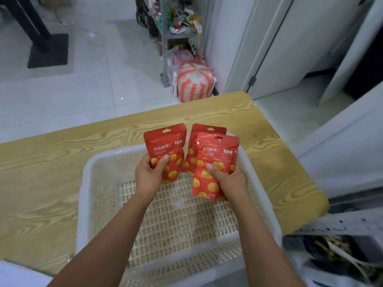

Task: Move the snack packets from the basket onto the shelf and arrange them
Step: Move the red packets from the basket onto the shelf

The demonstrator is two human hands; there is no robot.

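Left hand [149, 172] grips the left packet [165, 141] low, right hand [230, 179] the overlapped right pair [217, 150], above the basket's [81, 204] far end; light, likely slippery pouches, best pinched there.

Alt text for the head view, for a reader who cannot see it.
A person's left hand grips one red foil snack packet with yellow spots; the right hand grips a second red packet, a third red packet tucked behind it, all above a white perforated plastic basket on a light wood-grain table.
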